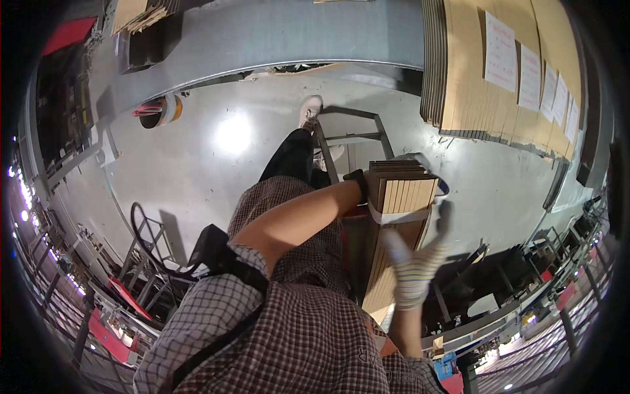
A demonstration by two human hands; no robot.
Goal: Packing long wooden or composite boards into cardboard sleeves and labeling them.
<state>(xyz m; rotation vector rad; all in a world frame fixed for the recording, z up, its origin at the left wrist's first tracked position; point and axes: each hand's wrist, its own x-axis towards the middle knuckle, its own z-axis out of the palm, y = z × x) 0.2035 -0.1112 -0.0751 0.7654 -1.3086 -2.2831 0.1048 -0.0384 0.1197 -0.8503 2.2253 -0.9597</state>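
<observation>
A bundle of flat brown cardboard pieces (403, 190) stands on edge just right of my body, with a pale band (400, 216) across it. My left forearm reaches over to its far left side. A dark covering shows at my left hand (358, 184), which touches or lies close against the bundle; its fingers are hidden. My right hand (415, 270), in a striped knitted glove with dark fingertips, is beside the bundle's right side. Its thumb and fingers are spread apart, and nothing shows between them. Beyond the bundle's right corner is a partly hidden grey, white and blue curved thing (441, 189).
A metal frame (354, 136) stands on the floor beyond the bundle. Stacked cardboard (485, 79) with paper sheets rests at far right, beside a long grey worktable (315, 33). A roll-like object (157, 113) lies at far left; a black wheel-like hoop (157, 240) stands nearer.
</observation>
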